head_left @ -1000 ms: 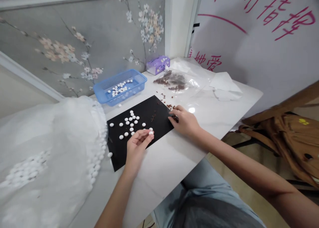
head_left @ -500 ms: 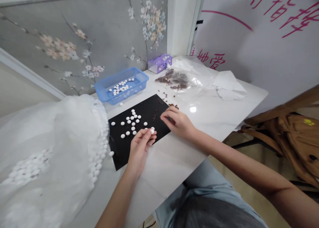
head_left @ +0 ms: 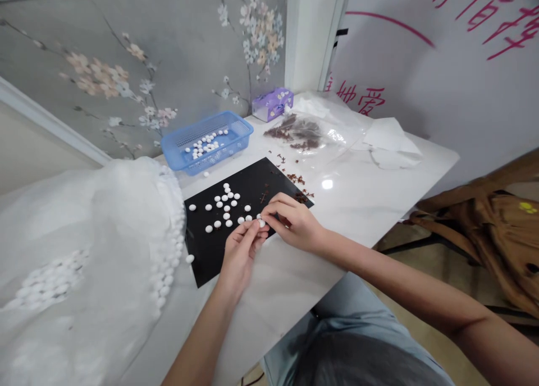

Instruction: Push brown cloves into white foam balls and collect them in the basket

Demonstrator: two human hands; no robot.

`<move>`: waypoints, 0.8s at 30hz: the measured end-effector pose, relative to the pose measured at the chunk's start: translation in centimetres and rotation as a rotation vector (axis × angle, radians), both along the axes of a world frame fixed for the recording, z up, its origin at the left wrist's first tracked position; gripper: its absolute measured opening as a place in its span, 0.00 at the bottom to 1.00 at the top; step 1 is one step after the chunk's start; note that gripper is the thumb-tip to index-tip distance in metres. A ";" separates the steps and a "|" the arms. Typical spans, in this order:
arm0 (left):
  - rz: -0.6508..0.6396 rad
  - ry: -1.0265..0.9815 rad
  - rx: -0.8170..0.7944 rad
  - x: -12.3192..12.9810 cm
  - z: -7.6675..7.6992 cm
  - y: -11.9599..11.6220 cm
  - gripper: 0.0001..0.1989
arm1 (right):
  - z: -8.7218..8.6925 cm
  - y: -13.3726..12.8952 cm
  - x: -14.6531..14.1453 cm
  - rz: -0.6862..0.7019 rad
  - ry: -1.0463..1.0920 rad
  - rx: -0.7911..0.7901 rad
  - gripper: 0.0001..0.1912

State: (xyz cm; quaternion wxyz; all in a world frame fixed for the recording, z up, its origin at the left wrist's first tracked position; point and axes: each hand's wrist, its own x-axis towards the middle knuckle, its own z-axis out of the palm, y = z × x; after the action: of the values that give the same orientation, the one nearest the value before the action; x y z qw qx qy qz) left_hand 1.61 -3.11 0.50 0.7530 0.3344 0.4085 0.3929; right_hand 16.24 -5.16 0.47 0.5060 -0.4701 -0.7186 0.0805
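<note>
Head view: left hand (head_left: 241,259) and right hand (head_left: 295,220) close together, fingertips clamped on white disc (head_left: 261,223) above black board (head_left: 202,257) (light, steady pinch suits so small a piece); loose discs (head_left: 226,207) scattered across board.

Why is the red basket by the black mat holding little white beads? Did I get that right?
Not quite: the basket is blue, not red, as the head view shows. It does hold little white beads and it does sit by the black mat.
</note>
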 end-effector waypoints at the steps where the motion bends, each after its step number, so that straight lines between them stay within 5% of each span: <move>1: -0.002 -0.002 0.000 0.0 0.0 0.0 0.08 | 0.0 0.0 0.0 0.008 0.005 0.002 0.05; 24: 0.023 0.005 0.027 -0.1 -0.2 0.1 0.08 | -0.3 -0.2 0.4 0.195 0.050 -0.044 0.06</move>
State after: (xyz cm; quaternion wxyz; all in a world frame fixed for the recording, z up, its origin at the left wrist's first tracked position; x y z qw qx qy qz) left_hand 1.51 -3.00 0.31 0.7427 0.3407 0.4086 0.4065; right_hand 16.61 -5.31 0.18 0.5031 -0.4068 -0.7462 0.1569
